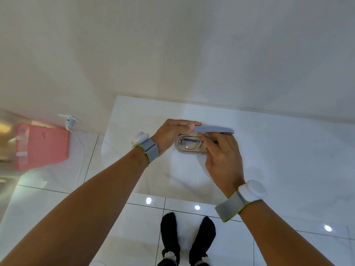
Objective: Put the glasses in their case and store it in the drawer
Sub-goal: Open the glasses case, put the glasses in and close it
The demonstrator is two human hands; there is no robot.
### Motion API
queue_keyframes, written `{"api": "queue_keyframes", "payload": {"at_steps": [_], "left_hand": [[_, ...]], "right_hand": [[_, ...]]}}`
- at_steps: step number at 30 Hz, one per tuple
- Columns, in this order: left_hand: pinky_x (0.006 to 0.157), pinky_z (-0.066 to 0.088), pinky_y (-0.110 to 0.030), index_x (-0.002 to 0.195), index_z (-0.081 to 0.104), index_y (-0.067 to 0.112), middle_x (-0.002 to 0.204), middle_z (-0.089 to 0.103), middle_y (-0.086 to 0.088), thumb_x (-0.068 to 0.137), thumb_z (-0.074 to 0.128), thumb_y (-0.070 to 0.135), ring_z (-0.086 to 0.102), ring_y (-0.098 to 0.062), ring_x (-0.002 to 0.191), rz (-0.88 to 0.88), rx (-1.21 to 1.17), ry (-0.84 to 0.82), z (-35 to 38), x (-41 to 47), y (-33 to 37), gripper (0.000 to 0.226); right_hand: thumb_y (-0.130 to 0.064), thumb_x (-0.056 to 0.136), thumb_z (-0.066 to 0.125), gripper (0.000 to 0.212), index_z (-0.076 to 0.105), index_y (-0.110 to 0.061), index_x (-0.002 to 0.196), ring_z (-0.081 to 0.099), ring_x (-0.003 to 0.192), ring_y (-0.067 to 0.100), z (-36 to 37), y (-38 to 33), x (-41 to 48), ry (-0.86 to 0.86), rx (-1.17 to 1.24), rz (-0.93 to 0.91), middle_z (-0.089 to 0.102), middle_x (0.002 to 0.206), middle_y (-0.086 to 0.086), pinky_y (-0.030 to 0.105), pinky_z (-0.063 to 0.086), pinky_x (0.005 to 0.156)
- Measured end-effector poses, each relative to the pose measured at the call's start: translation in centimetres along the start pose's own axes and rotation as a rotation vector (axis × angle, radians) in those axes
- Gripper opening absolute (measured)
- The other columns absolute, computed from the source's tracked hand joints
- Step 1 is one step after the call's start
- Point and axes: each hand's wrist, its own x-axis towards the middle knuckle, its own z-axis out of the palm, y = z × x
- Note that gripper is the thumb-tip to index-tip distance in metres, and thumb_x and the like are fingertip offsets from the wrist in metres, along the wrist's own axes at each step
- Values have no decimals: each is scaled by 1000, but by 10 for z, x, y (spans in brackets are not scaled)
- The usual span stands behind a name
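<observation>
A glasses case (189, 150) lies open on the white cabinet top (278, 150), its beige tray facing up and its blue-grey lid (215, 129) raised. Folded dark-framed glasses (190, 142) lie inside the tray. My left hand (172, 134) grips the left end of the lid, thumb on its upper edge. My right hand (223, 158) covers the right end of the case, its fingers reaching into the tray at the glasses' right side. Whether those fingers pinch the frame is hidden. No drawer is visible.
A white wall rises right behind the cabinet top. On the tiled floor at the left stands a pink box (42, 146), with a white plug and cable (76, 143) beside it. My feet in black socks (187, 240) stand below the cabinet's front edge.
</observation>
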Motion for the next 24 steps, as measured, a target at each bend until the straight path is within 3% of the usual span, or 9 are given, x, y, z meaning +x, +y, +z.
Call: {"api": "queue_keyframes", "payload": {"at_steps": [3, 5, 8, 10, 15, 20, 22, 24], "left_hand": [[78, 44, -4, 120, 64, -3, 120, 67, -10, 96, 54, 5, 63, 8, 93, -4, -6, -2, -1, 0, -1, 28], [81, 44, -5, 120, 64, -3, 121, 66, -11, 96, 54, 5, 63, 6, 96, -1, -2, -7, -1, 0, -1, 28], [83, 45, -7, 119, 65, -2, 118, 68, -10, 96, 55, 7, 63, 1, 98, -5, -5, -18, 1, -1, -1, 27], [85, 46, -9, 119, 66, -1, 117, 69, -8, 96, 55, 8, 63, -2, 101, -6, -9, -22, 1, -1, -1, 27], [84, 45, -7, 118, 68, 3, 119, 69, -7, 96, 55, 8, 62, 0, 104, 8, 14, -22, 2, -2, -1, 26], [89, 46, -12, 117, 69, 7, 116, 70, -6, 93, 60, 6, 62, -7, 106, 6, 93, -53, -1, -7, 3, 26], [95, 45, -21, 116, 70, 9, 115, 67, -13, 91, 63, 4, 61, -17, 109, 29, 170, -51, -3, -9, 1, 26], [97, 44, -31, 117, 68, 10, 115, 62, -21, 89, 64, 1, 58, -27, 111, 63, 223, -48, -1, -13, -4, 29]], "right_hand": [[-5, 90, 56, 13, 66, -7, 98, 54, 87, 29, -18, -1, -3, 184, 213, 183, 57, 94, 11, 36, 47, 77], [-9, 93, 55, 8, 62, -11, 96, 54, 86, 28, -23, 5, 4, 261, 382, 408, 51, 96, 7, 36, 48, 78], [-27, 95, 54, 12, 59, -17, 100, 59, 93, 20, -21, 20, 16, 145, 722, 773, 56, 107, 7, 35, 49, 84], [-36, 95, 53, 24, 64, -16, 100, 62, 94, 20, -21, 26, 22, -25, 930, 880, 65, 106, 10, 35, 49, 83], [-27, 95, 56, 21, 68, -13, 104, 59, 87, 13, -29, 32, 27, -221, 955, 729, 66, 97, 4, 10, 47, 68], [-12, 93, 58, 22, 68, -9, 113, 62, 82, 5, -32, 40, 26, -298, 890, 562, 68, 99, 4, 10, 47, 73], [-5, 91, 60, 27, 66, -7, 118, 64, 90, -2, -34, 43, 23, -327, 896, 515, 68, 105, 4, 11, 48, 80], [-1, 88, 63, 34, 63, -6, 122, 63, 105, 5, -34, 48, 18, -357, 918, 499, 66, 117, 8, 14, 48, 89]]}}
